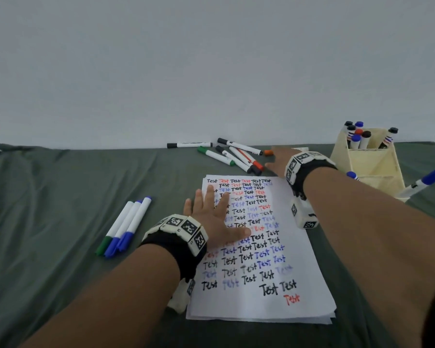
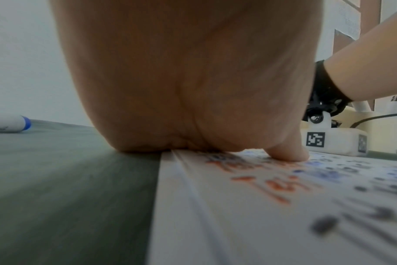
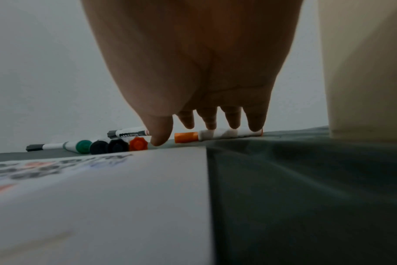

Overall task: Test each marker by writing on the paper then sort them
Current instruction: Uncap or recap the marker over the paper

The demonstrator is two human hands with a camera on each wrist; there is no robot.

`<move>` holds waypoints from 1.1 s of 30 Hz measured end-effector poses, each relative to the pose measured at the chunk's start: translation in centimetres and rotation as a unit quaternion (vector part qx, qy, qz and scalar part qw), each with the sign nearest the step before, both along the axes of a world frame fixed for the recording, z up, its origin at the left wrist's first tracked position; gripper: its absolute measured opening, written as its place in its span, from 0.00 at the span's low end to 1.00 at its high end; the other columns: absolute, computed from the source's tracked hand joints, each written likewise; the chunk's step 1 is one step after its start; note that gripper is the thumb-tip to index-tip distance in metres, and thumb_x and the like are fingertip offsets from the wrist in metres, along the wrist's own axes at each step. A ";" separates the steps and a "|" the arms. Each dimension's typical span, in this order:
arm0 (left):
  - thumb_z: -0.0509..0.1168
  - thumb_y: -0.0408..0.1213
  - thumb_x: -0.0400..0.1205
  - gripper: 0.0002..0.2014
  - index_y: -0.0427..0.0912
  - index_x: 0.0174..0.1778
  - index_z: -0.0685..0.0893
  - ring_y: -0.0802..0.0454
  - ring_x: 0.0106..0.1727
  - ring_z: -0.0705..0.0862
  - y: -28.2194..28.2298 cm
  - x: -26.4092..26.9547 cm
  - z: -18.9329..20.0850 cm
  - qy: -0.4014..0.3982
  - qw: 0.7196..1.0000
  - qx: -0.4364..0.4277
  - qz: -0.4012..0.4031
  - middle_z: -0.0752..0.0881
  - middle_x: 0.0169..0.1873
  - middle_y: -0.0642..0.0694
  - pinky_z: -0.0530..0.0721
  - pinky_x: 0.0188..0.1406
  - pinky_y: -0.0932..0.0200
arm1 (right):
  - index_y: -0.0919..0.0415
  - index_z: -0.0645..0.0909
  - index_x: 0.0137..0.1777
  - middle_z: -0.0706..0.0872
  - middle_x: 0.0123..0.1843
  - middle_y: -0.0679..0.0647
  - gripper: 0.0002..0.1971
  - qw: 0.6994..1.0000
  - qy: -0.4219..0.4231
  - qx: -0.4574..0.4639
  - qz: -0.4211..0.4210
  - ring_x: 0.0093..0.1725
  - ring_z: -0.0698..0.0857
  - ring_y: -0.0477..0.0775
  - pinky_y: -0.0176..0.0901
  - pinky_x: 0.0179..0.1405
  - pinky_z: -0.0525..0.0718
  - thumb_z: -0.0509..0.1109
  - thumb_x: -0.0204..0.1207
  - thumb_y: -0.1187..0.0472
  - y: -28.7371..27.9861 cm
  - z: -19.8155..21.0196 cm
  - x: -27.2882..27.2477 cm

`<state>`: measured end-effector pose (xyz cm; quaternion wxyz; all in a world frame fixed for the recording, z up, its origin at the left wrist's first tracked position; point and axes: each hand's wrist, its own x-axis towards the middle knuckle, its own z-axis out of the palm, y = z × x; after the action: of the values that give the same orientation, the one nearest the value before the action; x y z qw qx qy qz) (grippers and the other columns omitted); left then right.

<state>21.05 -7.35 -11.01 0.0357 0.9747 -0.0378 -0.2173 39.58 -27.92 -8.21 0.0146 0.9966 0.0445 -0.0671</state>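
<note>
Left hand [image 1: 212, 217] is laid flat, fingers spread, on the paper [image 1: 296, 262]. Right hand [image 1: 278, 158] is stretched out, fingers straight and slack, nothing gripped; orange-capped marker [image 3: 215, 135] is seen just beyond its fingertips [image 3: 255, 123].

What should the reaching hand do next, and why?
Probably lower the right hand and close its fingers round the orange-capped marker. The fingers are spread just above it and hold nothing. The left hand lies flat on the paper, so the sheet looks ready for a test stroke.
</note>
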 end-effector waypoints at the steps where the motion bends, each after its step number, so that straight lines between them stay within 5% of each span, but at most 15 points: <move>1: 0.47 0.85 0.69 0.57 0.58 0.85 0.29 0.39 0.84 0.26 0.0 0.0 0.0 0.002 1.000 0.000 0.000 0.24 0.83 0.46 0.34 0.83 0.34 | 0.54 0.74 0.72 0.80 0.67 0.59 0.23 1.000 -0.021 0.002 0.003 0.63 0.82 0.64 0.57 0.63 0.81 0.65 0.83 0.42 -0.2 -0.2 0.4; 4: 0.47 0.85 0.69 0.57 0.59 0.85 0.29 0.39 0.83 0.25 0.0 0.2 0.1 0.009 1.000 -0.004 0.001 0.23 0.83 0.46 0.32 0.83 0.35 | 0.49 0.72 0.77 0.76 0.67 0.59 0.25 0.997 -0.077 -0.014 0.017 0.65 0.78 0.66 0.57 0.58 0.81 0.69 0.82 0.44 -0.7 -0.6 1.1; 7: 0.47 0.85 0.69 0.57 0.58 0.85 0.29 0.39 0.84 0.25 0.0 0.2 0.1 0.009 1.000 -0.003 0.001 0.24 0.83 0.46 0.33 0.83 0.34 | 0.51 0.79 0.69 0.83 0.62 0.56 0.16 0.994 -0.027 -0.102 0.041 0.54 0.81 0.60 0.48 0.46 0.79 0.64 0.84 0.49 -0.6 -0.8 1.3; 9: 0.47 0.85 0.68 0.57 0.58 0.85 0.29 0.39 0.84 0.25 0.0 0.2 0.1 0.010 1.000 -0.003 0.003 0.23 0.83 0.46 0.33 0.83 0.34 | 0.50 0.83 0.61 0.86 0.55 0.52 0.10 0.992 -0.004 -0.120 0.042 0.54 0.82 0.58 0.48 0.54 0.79 0.64 0.85 0.51 -0.4 -0.6 1.2; 12: 0.47 0.85 0.68 0.58 0.59 0.84 0.29 0.40 0.83 0.24 0.0 0.3 0.0 0.011 1.000 -0.004 0.005 0.23 0.83 0.47 0.33 0.83 0.34 | 0.44 0.82 0.56 0.77 0.47 0.51 0.06 0.994 -0.019 -0.102 0.013 0.64 0.77 0.63 0.62 0.68 0.77 0.68 0.83 0.47 -0.5 -0.2 0.8; 15: 0.47 0.86 0.67 0.58 0.59 0.84 0.29 0.40 0.84 0.25 0.1 0.4 -0.2 0.007 1.000 0.000 0.006 0.24 0.83 0.46 0.33 0.83 0.34 | 0.46 0.81 0.57 0.73 0.50 0.52 0.07 0.997 -0.066 -0.030 0.030 0.61 0.77 0.62 0.55 0.56 0.79 0.68 0.83 0.47 -0.2 1.0 -1.3; 20: 0.46 0.87 0.65 0.59 0.60 0.85 0.30 0.39 0.84 0.27 0.2 0.6 -0.6 -0.004 1.000 0.002 0.007 0.25 0.84 0.46 0.34 0.83 0.34 | 0.52 0.78 0.51 0.83 0.45 0.51 0.04 0.969 -0.142 0.193 0.063 0.41 0.81 0.52 0.46 0.35 0.78 0.69 0.80 0.56 1.3 4.3 -6.6; 25: 0.47 0.87 0.65 0.59 0.59 0.85 0.32 0.39 0.85 0.28 0.1 0.6 -0.6 -0.010 1.000 0.001 0.016 0.26 0.84 0.46 0.35 0.83 0.34 | 0.48 0.76 0.44 0.84 0.38 0.46 0.06 0.947 -0.160 0.271 0.072 0.36 0.83 0.48 0.44 0.34 0.84 0.71 0.73 0.53 1.4 5.4 -12.3; 29: 0.48 0.86 0.67 0.60 0.54 0.86 0.32 0.39 0.85 0.29 0.0 0.4 -0.4 -0.019 1.000 0.009 0.018 0.27 0.85 0.46 0.37 0.84 0.34 | 0.48 0.78 0.47 0.85 0.44 0.47 0.06 0.973 -0.081 0.213 0.034 0.40 0.82 0.46 0.41 0.33 0.77 0.71 0.73 0.53 -0.2 4.1 -13.9; 33: 0.48 0.85 0.68 0.60 0.53 0.86 0.33 0.39 0.86 0.30 -0.1 0.4 -0.4 -0.021 0.999 0.015 0.019 0.28 0.85 0.45 0.37 0.84 0.34 | 0.45 0.76 0.66 0.82 0.57 0.46 0.19 0.995 0.044 0.083 0.039 0.50 0.82 0.49 0.42 0.39 0.77 0.72 0.76 0.50 -1.5 2.8 -14.3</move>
<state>21.45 -7.44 -11.42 0.0240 0.9800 -0.0164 -0.1966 25.28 -29.39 -5.44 -0.0678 0.9880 0.0888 -0.1066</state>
